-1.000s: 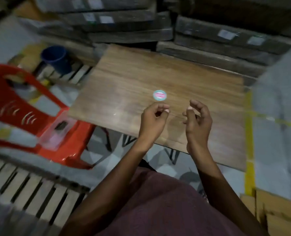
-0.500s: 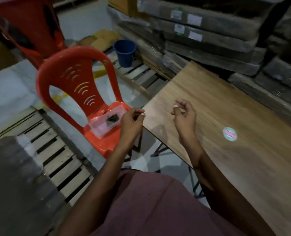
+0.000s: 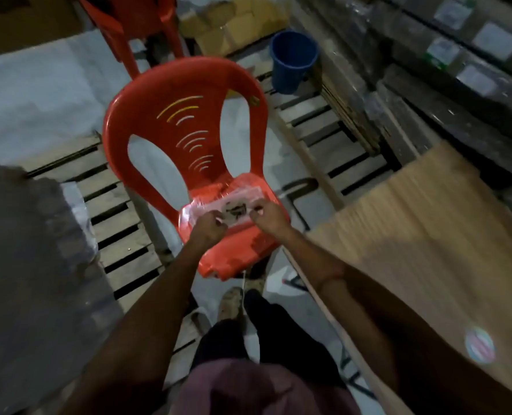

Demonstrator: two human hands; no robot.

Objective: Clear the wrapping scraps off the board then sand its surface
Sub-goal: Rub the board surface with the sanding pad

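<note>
L hand & R hand, fingers curled, over clear plastic box on red chair seat; what each grip holds: can't tell. Board right of chair.

Dim light; motion blur; wide-angle edge distortion

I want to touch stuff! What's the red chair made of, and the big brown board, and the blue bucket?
The red chair looks like glossy moulded plastic: it shines and has cut-out slots. The board looks like wood or wood-look laminate: fine grain lines, matte. The blue bucket is probably smooth plastic.
</note>
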